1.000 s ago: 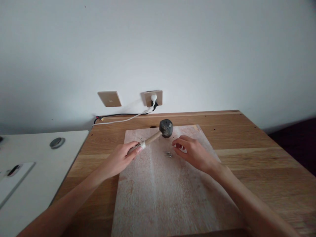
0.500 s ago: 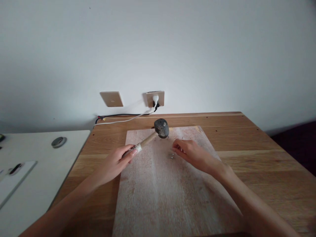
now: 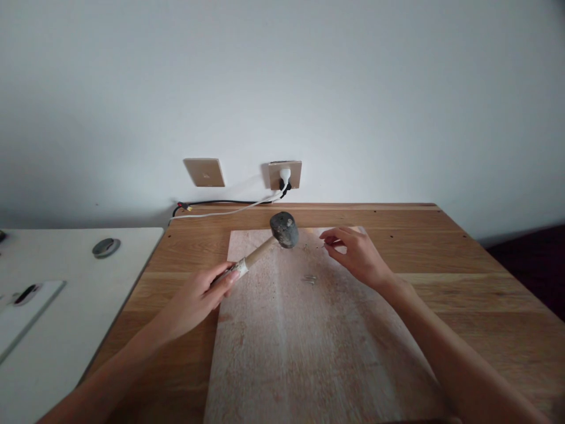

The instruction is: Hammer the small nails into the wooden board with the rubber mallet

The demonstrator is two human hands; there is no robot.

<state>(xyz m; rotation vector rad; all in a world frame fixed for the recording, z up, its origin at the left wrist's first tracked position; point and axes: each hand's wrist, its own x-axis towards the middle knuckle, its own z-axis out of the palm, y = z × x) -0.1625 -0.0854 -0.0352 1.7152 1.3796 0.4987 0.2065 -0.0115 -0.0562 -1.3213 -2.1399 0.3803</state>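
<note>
2 bare hands worked over a pale, whitewashed wooden board (image 3: 309,341) lying on the brown wooden counter (image 3: 463,265). The left hand (image 3: 200,294) was closed around the butt end of a mallet with a dark rounded head and light wooden handle (image 3: 269,242). The mallet's long axis ran diagonally, from the grip at the near left up and away to the right, so that the head sat at the far end of the board, close above it or on it; contact could not be judged.

The right hand (image 3: 355,253) lay to the right of that head, near it but apart, with thumb and forefinger pinched together and pointing left toward the mallet. Whether something thin was held in the pinch was too small to tell. 1 small cluster of grey metal nails (image 3: 309,279) lay loose on the board, nearer the person than both the mallet head and the right fingertips, and roughly between the 2 hands. The right hand was the closer one to the nails.

Behind the counter, a white plug in a beige wall socket (image 3: 285,174) fed cables along the wall, and a white side surface (image 3: 66,282) stood to the left.
</note>
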